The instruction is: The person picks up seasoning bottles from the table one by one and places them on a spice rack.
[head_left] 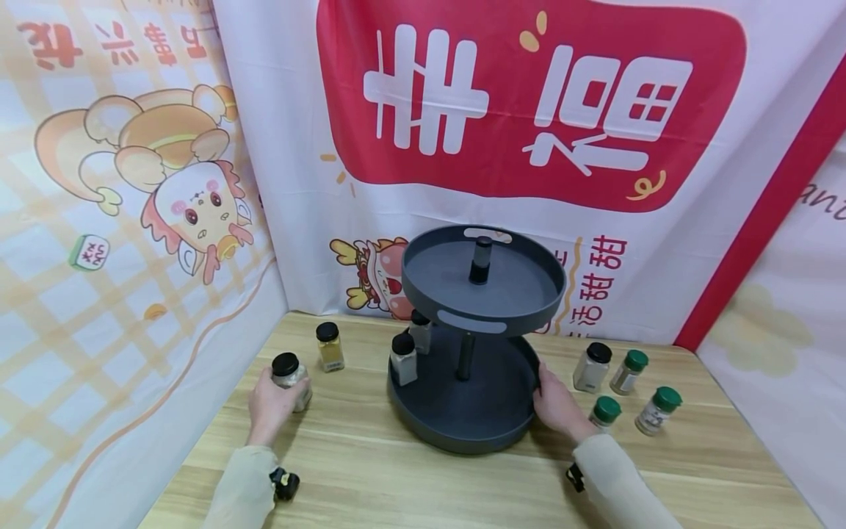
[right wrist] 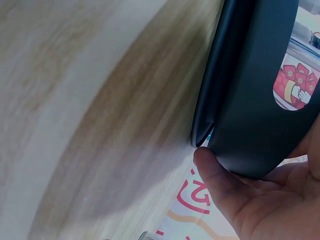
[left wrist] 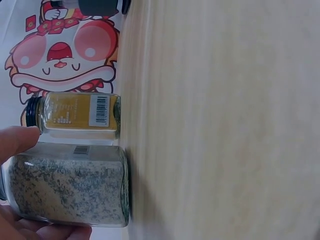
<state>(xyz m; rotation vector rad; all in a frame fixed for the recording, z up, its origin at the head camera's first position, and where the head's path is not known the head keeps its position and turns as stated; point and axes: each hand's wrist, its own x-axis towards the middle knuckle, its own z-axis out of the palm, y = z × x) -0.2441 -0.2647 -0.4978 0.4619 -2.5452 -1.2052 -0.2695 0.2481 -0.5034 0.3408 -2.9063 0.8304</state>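
My left hand [head_left: 272, 404] grips a clear glass seasoning jar [left wrist: 70, 187] with speckled contents and a black lid, at the table's left side. Just beyond it stands a jar of yellow powder [head_left: 330, 349], also black-lidded. In the middle is a dark grey two-tier round tray [head_left: 456, 441]. My right hand [head_left: 558, 404] holds the right rim of its lower tier; the right wrist view shows the thumb [right wrist: 215, 175] at the bottom edge and the other fingers partly hidden. Two black-lidded jars, a front one [head_left: 404, 361] and a rear one [head_left: 419, 334], stand on the lower tier's left side.
Right of the tray stand a black-lidded jar [head_left: 593, 367] and several green-lidded jars [head_left: 654, 413], close to my right forearm. The upper tier [head_left: 485, 323] overhangs the rear of the lower one. A printed cloth [head_left: 277, 147] hangs behind the wooden table [head_left: 370, 477].
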